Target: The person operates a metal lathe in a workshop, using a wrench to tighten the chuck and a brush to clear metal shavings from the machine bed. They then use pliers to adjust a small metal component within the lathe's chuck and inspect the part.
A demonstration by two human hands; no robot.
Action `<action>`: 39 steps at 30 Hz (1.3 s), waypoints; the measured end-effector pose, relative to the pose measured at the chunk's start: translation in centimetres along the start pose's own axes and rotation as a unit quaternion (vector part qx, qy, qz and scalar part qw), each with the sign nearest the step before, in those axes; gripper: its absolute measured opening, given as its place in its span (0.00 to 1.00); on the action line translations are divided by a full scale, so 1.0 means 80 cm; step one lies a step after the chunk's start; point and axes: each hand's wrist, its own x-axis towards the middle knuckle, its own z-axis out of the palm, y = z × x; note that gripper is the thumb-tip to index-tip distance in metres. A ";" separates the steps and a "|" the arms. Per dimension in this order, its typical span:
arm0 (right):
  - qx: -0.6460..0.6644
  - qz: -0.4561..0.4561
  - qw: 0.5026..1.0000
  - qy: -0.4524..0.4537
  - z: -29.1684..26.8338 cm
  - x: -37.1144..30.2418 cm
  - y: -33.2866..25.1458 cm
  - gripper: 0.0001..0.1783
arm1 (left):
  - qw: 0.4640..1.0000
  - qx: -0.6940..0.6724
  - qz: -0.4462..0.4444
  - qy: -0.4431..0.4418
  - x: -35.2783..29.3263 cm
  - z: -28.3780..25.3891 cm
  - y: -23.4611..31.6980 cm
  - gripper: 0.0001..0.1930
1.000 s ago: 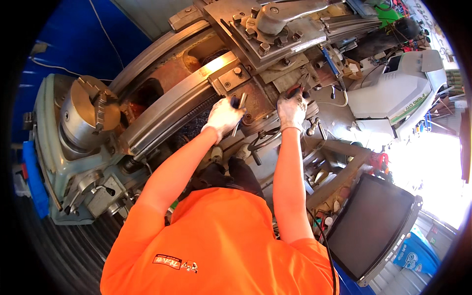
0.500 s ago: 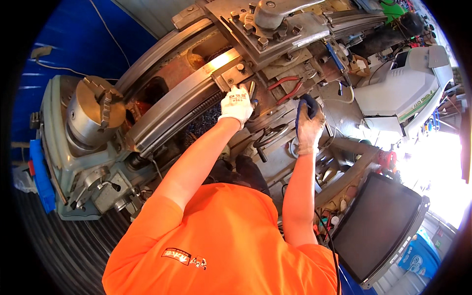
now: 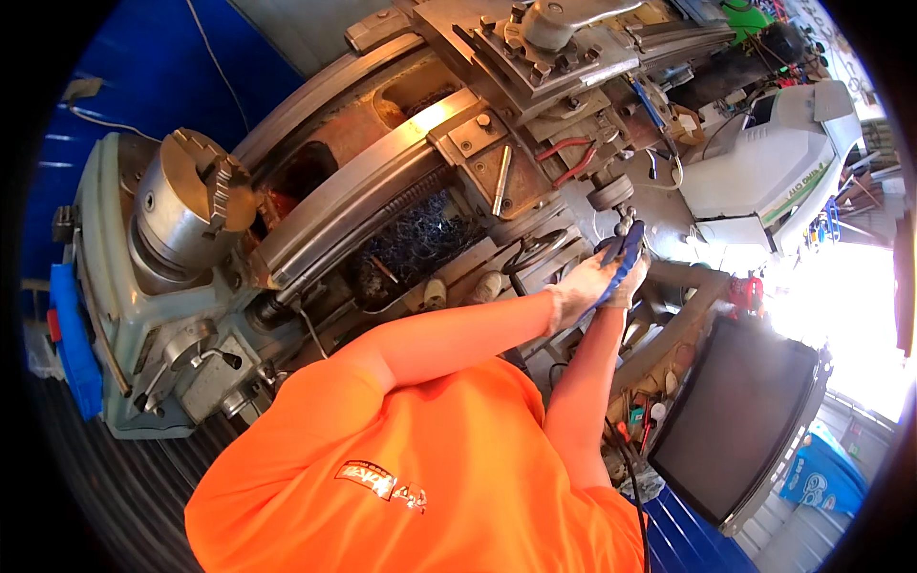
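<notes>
My left hand (image 3: 579, 292), in a pale work glove, reaches across to the right and meets my right hand (image 3: 632, 275). Blue glove fabric shows where the two overlap, and most fingers are hidden there. Just beyond them is a lathe handle with a round metal knob (image 3: 626, 225); whether a hand touches it I cannot tell. A short metal rod (image 3: 501, 180) lies on the lathe carriage (image 3: 470, 138), apart from both hands. Red-handled pliers (image 3: 575, 164) rest farther along on the machine.
At the left stands the lathe chuck (image 3: 186, 205), with curved-looking bed rails (image 3: 382, 158) running from it. Dark metal shavings (image 3: 420, 239) fill the tray below. A handwheel (image 3: 533, 250) is near my arms. To the right are a dark monitor (image 3: 731, 420) and a pale machine housing (image 3: 764, 181).
My left hand has left the carriage corner beside the rod and swung right to my right hand. My right hand has moved slightly lower and right.
</notes>
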 end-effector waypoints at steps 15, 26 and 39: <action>-0.404 0.003 0.898 0.174 -0.071 0.010 -0.130 0.25 | 0.980 0.113 -0.001 -0.163 -0.073 0.006 0.026 0.27; 0.428 0.083 0.897 -0.065 0.046 -0.168 -0.239 0.30 | 0.985 0.171 -0.007 -0.014 0.009 -0.014 0.043 0.13; -0.092 -0.077 0.992 -0.051 0.007 -0.224 -0.225 0.26 | 0.980 0.195 0.016 -0.025 0.027 -0.004 0.019 0.09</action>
